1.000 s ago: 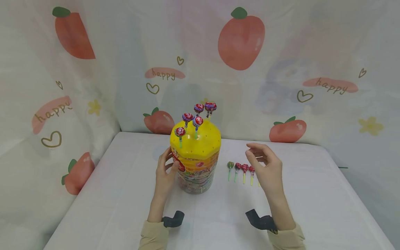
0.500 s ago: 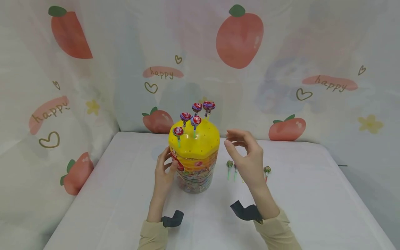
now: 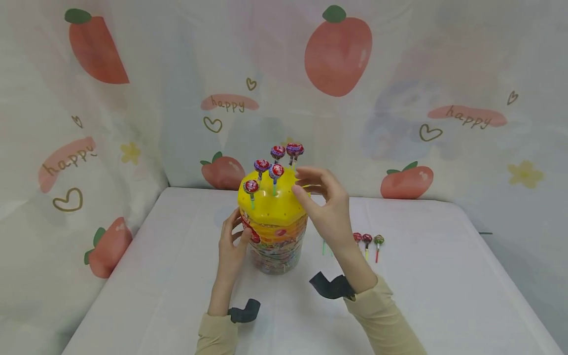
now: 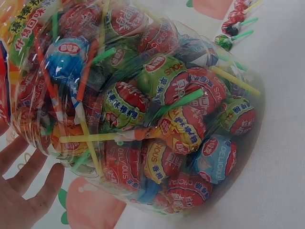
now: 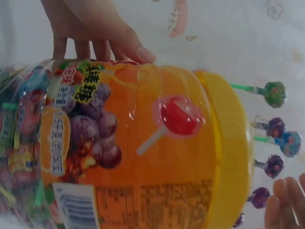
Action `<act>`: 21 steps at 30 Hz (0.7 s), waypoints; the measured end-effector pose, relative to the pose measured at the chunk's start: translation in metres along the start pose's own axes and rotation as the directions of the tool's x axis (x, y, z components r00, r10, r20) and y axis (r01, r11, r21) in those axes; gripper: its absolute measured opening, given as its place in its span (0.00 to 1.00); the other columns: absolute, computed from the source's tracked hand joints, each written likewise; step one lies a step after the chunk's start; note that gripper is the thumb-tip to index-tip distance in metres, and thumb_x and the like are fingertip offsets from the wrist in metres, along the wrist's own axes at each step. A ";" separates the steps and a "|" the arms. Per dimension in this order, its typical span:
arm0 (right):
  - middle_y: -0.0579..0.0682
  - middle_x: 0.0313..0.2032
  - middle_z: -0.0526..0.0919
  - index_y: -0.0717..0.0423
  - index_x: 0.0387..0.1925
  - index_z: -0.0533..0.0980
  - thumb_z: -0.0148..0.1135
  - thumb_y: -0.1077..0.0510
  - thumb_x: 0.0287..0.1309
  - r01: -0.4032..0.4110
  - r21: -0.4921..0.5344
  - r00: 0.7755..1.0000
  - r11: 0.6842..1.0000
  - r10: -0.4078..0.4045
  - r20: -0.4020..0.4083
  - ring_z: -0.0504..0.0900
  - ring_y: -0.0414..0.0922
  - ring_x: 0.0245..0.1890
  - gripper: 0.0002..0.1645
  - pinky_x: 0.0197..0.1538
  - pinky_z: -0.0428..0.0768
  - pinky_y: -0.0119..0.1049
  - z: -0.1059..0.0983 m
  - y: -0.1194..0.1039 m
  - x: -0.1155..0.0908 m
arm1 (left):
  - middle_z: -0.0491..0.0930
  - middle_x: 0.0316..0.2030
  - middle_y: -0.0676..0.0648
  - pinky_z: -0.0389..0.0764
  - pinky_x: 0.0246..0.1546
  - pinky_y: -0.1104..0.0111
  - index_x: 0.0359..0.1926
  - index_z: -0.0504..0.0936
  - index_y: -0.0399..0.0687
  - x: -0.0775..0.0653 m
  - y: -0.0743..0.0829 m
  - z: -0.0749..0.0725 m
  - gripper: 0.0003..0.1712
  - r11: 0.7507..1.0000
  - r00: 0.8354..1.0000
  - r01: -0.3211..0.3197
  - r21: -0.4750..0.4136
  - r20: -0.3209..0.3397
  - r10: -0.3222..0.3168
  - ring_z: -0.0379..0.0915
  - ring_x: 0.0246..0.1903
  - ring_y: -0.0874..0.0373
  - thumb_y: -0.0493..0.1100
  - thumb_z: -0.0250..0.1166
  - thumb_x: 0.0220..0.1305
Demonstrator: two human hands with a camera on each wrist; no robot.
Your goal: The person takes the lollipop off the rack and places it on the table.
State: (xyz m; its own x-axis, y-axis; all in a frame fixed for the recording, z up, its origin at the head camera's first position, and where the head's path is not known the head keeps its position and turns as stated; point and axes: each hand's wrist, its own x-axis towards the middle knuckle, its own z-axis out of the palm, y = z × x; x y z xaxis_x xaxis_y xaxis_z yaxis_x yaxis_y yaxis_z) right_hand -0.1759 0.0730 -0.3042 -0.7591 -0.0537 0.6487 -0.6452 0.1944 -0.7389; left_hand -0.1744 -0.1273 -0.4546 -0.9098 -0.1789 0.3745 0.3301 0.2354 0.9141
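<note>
A clear plastic jar (image 3: pixel 276 251) packed with wrapped lollipops (image 4: pixel 164 78) stands upright on the table, with a yellow lid (image 3: pixel 279 206). Several lollipops (image 3: pixel 276 171) stick up out of the lid by their sticks. My left hand (image 3: pixel 231 246) rests against the jar's left side, thumb toward the front; the left wrist view shows its fingers extended beside the plastic. Over the lid's right part is my right hand (image 3: pixel 327 207), thumb and fingers apart, nothing visible between them. Its fingertips (image 5: pixel 281 202) come close to the standing lollipops in the right wrist view.
A row of loose lollipops (image 3: pixel 367 238) lies on the white table (image 3: pixel 426 291) right of the jar, partly hidden behind my right forearm. Behind the table hangs a cloth backdrop (image 3: pixel 399 49) printed with fruit and hearts. Black straps (image 3: pixel 330 286) sit at both wrists.
My right hand has moved left from above the loose lollipops to the lid's right side. My left hand and the jar keep their places, and the view shifts slightly.
</note>
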 end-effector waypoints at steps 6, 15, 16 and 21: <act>0.57 0.47 0.81 0.61 0.52 0.75 0.64 0.65 0.57 -0.020 0.056 1.000 0.998 0.020 0.009 0.80 0.47 0.46 0.19 0.52 0.79 0.32 0.016 0.000 0.007 | 0.67 0.64 0.47 0.70 0.60 0.43 0.71 0.62 0.58 0.001 -0.002 -0.002 0.32 1.000 1.000 -0.003 -0.017 0.000 0.003 0.64 0.64 0.52 0.44 0.60 0.67; 0.55 0.47 0.81 0.59 0.53 0.75 0.64 0.63 0.58 -0.041 0.095 0.999 0.995 0.038 0.027 0.81 0.46 0.43 0.20 0.49 0.81 0.29 0.032 0.001 0.013 | 0.67 0.63 0.46 0.70 0.59 0.43 0.71 0.61 0.58 0.000 -0.004 0.002 0.32 1.000 1.000 -0.010 -0.003 -0.015 0.010 0.65 0.62 0.50 0.50 0.59 0.68; 0.55 0.47 0.81 0.59 0.53 0.75 0.64 0.62 0.58 -0.043 0.096 0.999 0.994 0.041 0.026 0.81 0.46 0.43 0.20 0.48 0.81 0.29 0.033 0.001 0.013 | 0.68 0.63 0.46 0.70 0.59 0.43 0.70 0.62 0.58 0.000 -0.004 0.002 0.32 1.000 1.000 -0.009 -0.003 -0.017 0.009 0.65 0.62 0.50 0.50 0.59 0.68; 0.56 0.46 0.82 0.59 0.53 0.75 0.64 0.62 0.59 -0.046 0.099 0.999 0.994 0.045 0.015 0.81 0.47 0.42 0.20 0.48 0.81 0.29 0.037 -0.001 0.014 | 0.68 0.63 0.46 0.70 0.59 0.41 0.70 0.62 0.58 0.000 -0.004 0.002 0.32 1.000 1.000 -0.016 -0.007 -0.023 0.016 0.66 0.62 0.51 0.49 0.59 0.68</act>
State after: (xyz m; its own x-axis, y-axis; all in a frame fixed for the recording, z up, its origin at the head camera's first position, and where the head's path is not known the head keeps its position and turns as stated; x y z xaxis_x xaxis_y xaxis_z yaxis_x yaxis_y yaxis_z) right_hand -0.1888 0.0357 -0.3013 -0.7885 -0.0598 0.6121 -0.6149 0.0986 -0.7824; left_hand -0.1762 -0.1264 -0.4585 -0.8986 -0.1968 0.3921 0.3461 0.2314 0.9092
